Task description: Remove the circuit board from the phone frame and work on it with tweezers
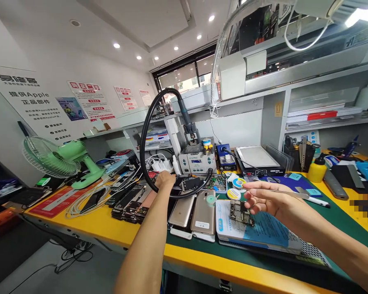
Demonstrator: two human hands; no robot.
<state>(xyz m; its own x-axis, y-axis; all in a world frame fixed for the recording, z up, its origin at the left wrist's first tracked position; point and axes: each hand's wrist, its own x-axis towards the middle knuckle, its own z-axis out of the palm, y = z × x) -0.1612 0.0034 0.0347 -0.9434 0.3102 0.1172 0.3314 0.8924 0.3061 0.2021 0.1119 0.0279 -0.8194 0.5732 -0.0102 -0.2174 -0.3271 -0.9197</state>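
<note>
My left hand (165,179) reaches across the bench beside the black hose (144,139) of a grey hot air station (198,161). Its fingers point away and are mostly hidden, so a grip cannot be made out. My right hand (271,199) is closed on slim silver tweezers (291,193), their back end sticking out to the right. Just under its fingertips, a bare phone circuit board (239,213) lies on a blue and white box (263,234). Two gold phones (182,211) lie face down left of the box.
Stacked phone parts (131,204) and coiled white cables (82,200) cover the left side, near a green fan (86,163). Behind my right hand are a heating plate (257,158) and a yellow bottle (317,170). A white pen (319,202) lies at the right. A lamp arm (216,61) hangs overhead.
</note>
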